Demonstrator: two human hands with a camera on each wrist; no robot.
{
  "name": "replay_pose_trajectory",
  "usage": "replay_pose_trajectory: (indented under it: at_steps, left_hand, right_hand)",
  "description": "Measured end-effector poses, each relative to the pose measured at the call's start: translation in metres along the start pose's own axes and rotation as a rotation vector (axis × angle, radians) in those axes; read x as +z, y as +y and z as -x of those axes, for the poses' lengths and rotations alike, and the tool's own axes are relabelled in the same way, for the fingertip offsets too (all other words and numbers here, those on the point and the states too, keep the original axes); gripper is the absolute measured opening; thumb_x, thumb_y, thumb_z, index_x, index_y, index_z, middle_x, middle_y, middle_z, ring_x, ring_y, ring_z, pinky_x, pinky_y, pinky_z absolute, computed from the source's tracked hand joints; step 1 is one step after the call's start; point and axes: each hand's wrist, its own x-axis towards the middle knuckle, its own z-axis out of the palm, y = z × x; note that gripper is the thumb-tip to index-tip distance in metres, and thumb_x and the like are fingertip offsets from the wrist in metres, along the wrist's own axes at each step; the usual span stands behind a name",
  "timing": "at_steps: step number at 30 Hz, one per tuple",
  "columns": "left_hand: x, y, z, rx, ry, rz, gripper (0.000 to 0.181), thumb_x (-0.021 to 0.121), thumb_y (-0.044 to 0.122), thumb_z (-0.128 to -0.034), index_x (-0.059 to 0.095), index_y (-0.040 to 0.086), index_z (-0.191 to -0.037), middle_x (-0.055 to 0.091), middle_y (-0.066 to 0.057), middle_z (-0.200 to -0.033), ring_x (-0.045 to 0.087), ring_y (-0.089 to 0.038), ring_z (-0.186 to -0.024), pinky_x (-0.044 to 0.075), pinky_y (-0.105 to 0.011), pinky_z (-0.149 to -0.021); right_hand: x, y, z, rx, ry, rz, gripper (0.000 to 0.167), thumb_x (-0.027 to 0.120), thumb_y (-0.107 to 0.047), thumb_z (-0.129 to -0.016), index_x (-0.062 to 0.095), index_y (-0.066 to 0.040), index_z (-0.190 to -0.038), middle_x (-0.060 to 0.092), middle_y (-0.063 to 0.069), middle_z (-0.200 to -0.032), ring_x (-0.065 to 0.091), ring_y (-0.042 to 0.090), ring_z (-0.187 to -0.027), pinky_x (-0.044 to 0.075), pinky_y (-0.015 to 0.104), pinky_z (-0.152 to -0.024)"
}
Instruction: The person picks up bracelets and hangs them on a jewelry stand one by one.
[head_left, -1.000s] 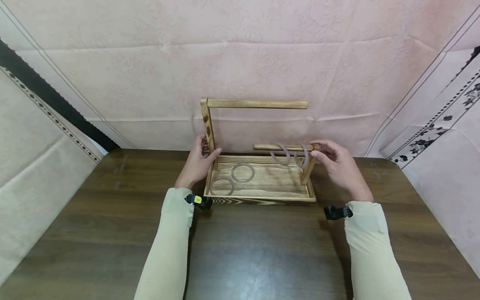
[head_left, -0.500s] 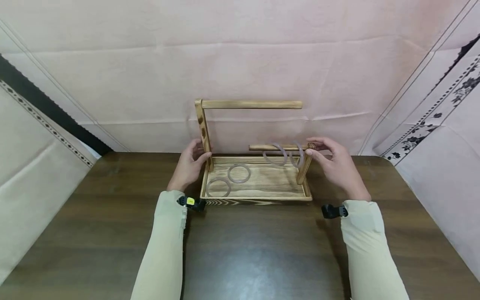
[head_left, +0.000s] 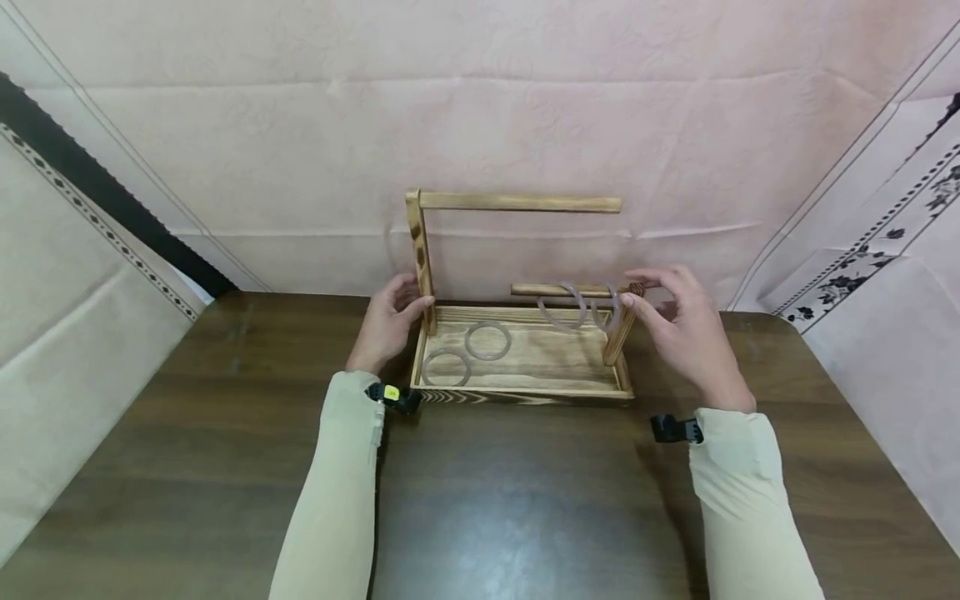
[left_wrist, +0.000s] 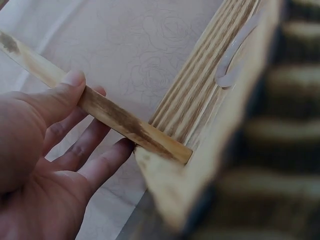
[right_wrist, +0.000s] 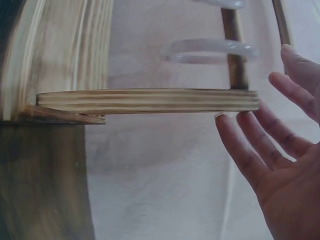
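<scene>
A wooden jewellery stand with a shallow tray (head_left: 555,362) sits near the table's back edge. My left hand (head_left: 384,325) pinches its tall left post (head_left: 422,250) between thumb and fingers; the left wrist view shows the thumb across the wood. At the short right post (head_left: 618,340), fingertips of my right hand (head_left: 693,337) touch the outer side near the top, while in the right wrist view its thumb stands apart. Two translucent pale purple bangles hang on the lower bar (head_left: 534,290), one bangle (right_wrist: 220,47) close to the post. Two more lie in the tray, including a bangle (head_left: 488,359) at centre left.
The stand's upper bar (head_left: 525,203) runs right from the tall post, and its right end is free. A pink patterned cloth (head_left: 300,158) hangs behind the table. The brown wooden table (head_left: 510,500) extends in front and to both sides.
My right hand's fingers have loosened and spread slightly around the short post's top. The left hand stays at the tall post. The view shifted a little; the bangles keep their places.
</scene>
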Motion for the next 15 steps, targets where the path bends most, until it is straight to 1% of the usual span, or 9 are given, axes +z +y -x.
replay_pose_trajectory:
  at_steps: [2,4,6,9,11,15]
  left_hand:
    - [0.000,-0.001,-0.001,-0.001,-0.003,0.003,0.038,0.066,0.018,-0.1001,0.058,0.004,-0.135,0.069,-0.018,-0.130,0.062,-0.029,-0.125,0.051,-0.041,-0.102]
    - [-0.001,-0.002,-0.001,-0.001,-0.008,-0.005,0.038,0.067,0.021,-0.0993,0.060,0.006,-0.133,0.070,-0.016,-0.129,0.063,-0.028,-0.123,0.053,-0.034,-0.099]
    - [-0.004,-0.002,-0.001,-0.004,-0.018,-0.002,0.038,0.068,0.021,-0.0989,0.060,0.005,-0.133,0.070,-0.017,-0.130,0.063,-0.027,-0.122,0.053,-0.029,-0.096]
    - [-0.008,-0.001,-0.001,-0.012,-0.030,-0.003,0.037,0.069,0.019,-0.0981,0.060,0.003,-0.131,0.070,-0.018,-0.129,0.065,-0.024,-0.116,0.052,-0.020,-0.090]
    - [-0.009,0.000,-0.002,-0.009,-0.041,0.011,0.037,0.069,0.017,-0.0979,0.060,0.002,-0.130,0.069,-0.019,-0.129,0.065,-0.019,-0.112,0.052,-0.018,-0.088]
    - [-0.009,0.001,-0.004,-0.008,-0.044,0.015,0.037,0.071,0.015,-0.0970,0.061,0.001,-0.130,0.070,-0.020,-0.129,0.065,-0.007,-0.105,0.051,-0.015,-0.087]
  right_hand:
    - [-0.003,-0.003,0.002,-0.012,0.012,0.018,0.034,0.069,-0.024,-0.099,0.067,-0.011,-0.130,0.060,0.011,-0.125,0.068,0.030,-0.103,0.047,0.015,-0.086]
    - [-0.005,-0.006,0.004,-0.043,0.016,0.035,0.034,0.071,-0.021,-0.097,0.067,-0.009,-0.129,0.061,0.011,-0.126,0.068,0.031,-0.105,0.051,0.024,-0.090]
    - [-0.007,-0.010,0.005,-0.089,0.008,0.054,0.034,0.073,-0.017,-0.095,0.068,-0.007,-0.127,0.062,0.012,-0.125,0.069,0.033,-0.106,0.053,0.034,-0.094]
    - [-0.011,-0.015,0.006,-0.150,-0.018,0.088,0.034,0.076,-0.014,-0.093,0.068,-0.007,-0.125,0.063,0.011,-0.122,0.069,0.035,-0.106,0.053,0.048,-0.094]
    - [-0.014,-0.019,0.007,-0.176,-0.047,0.107,0.035,0.077,-0.014,-0.092,0.068,-0.008,-0.125,0.064,0.010,-0.121,0.068,0.035,-0.104,0.052,0.049,-0.095]
    - [-0.020,-0.028,0.006,-0.232,-0.135,0.142,0.035,0.077,-0.016,-0.092,0.068,-0.009,-0.125,0.066,0.007,-0.122,0.065,0.030,-0.110,0.049,0.046,-0.097]
